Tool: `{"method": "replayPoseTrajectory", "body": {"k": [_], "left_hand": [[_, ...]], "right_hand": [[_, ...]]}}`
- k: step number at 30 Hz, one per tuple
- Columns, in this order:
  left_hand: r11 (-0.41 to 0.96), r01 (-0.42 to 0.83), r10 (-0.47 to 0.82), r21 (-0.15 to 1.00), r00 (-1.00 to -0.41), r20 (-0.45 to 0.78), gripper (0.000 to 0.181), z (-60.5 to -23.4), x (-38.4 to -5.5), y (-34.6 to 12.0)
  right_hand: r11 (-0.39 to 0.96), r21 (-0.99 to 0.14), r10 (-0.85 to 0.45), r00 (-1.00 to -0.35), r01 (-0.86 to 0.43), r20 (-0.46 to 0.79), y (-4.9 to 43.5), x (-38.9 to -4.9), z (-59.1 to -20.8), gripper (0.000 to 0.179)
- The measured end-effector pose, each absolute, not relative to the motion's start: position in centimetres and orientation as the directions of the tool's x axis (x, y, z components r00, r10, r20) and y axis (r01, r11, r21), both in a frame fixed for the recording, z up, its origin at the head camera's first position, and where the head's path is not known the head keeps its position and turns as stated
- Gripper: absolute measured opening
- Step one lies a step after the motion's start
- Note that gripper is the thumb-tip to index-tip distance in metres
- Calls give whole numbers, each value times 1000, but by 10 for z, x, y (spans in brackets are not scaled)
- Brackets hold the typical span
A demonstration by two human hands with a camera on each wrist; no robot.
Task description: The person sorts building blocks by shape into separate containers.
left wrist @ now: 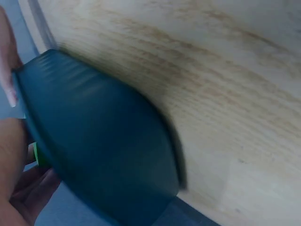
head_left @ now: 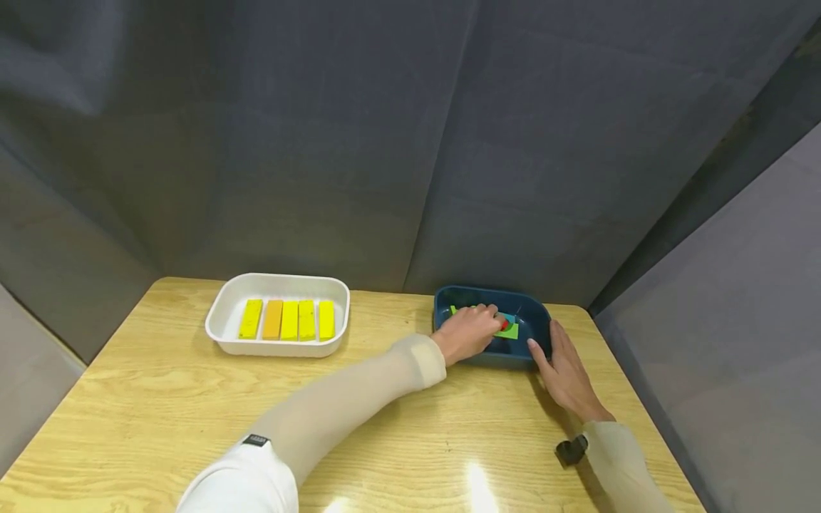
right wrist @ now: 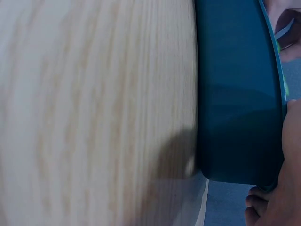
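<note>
My left hand (head_left: 471, 331) reaches over the near wall of a dark blue tray (head_left: 487, 360), its fingers curled down among small coloured blocks. In the left wrist view a green block (left wrist: 41, 156) shows between the thumb and fingers, partly hidden by the tray wall. Close by the fingertips are a red piece (head_left: 504, 325), a light blue piece (head_left: 508, 318) and a bright green piece (head_left: 511, 332). My right hand (head_left: 567, 374) rests against the tray's right end, fingers straight along the outside and thumb at the near corner of the rim.
To the left stands a white tray (head_left: 214, 331) holding several yellow blocks (head_left: 290, 320) and an orange block (head_left: 272, 320) in a row. Both trays sit near the back edge of the wooden table (head_left: 128, 399). Dark cloth (head_left: 321, 142) hangs close behind.
</note>
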State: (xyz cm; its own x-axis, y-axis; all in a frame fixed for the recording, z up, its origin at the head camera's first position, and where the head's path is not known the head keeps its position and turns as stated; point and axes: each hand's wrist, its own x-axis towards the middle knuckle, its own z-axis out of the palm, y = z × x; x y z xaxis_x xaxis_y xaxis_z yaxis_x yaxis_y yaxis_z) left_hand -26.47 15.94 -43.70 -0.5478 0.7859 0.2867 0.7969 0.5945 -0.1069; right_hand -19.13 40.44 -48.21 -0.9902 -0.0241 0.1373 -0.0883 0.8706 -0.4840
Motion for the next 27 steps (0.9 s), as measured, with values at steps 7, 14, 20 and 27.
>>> {"method": "replayPoseTrajectory", "body": {"k": [7, 14, 20, 27], "left_hand": [[606, 787, 788, -119, -571, 232, 30, -443, -271, 167], [596, 798, 797, -92, -572, 195, 25, -445, -275, 172], [591, 799, 805, -111, -574, 151, 29, -446, -277, 175], [586, 794, 810, -159, -568, 147, 36, -444, -281, 174]], "right_hand": [[873, -482, -17, -993, -72, 117, 404, -191, -480, 89], [876, -477, -19, -994, -70, 110, 405, -189, -481, 90], [875, -480, -21, -994, -70, 106, 405, -189, -482, 89], [877, -477, -17, -994, -64, 103, 406, -192, -483, 90]]}}
